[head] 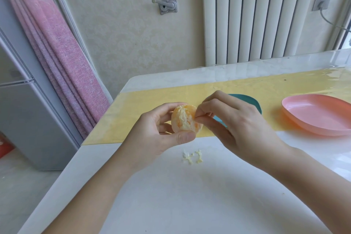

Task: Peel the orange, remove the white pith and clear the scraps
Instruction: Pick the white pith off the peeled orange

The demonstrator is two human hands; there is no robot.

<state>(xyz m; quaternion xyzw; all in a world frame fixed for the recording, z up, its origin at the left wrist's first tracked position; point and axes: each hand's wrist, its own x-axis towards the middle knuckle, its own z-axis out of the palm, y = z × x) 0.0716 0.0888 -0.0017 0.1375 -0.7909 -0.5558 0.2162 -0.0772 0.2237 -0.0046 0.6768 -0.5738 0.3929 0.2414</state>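
Nearest us, the white table (209, 195) carries a small scatter of pale pith scraps (192, 156), lying loose just below the hands. Above them, the left hand (152, 131) cradles the orange (185, 118) in the air over the near edge of the yellow mat (142, 106), thumb curled under it and fingers wrapped round its far side. The peel is off; the fruit shows orange flesh streaked with white. From the right comes the right hand (237, 119), thumb and forefinger pinched together against the fruit's right side, apparently nipping a thread of pith, though the strand itself is too fine to make out.

So this looks like the pith-picking step, with the peeling done and the clearing not yet begun. The next move calls for a gentle pull away from the fruit, enough to lift the white without tearing a segment, then a drop onto the pile and a turn of the orange to a fresh patch.

Further back, a teal dish (248, 100) peeks out behind the right hand, and a pink dish (319, 116) sits on the mat well to the right. Beyond stand a white radiator (256, 15) and, to the left, a pink curtain (57, 53).
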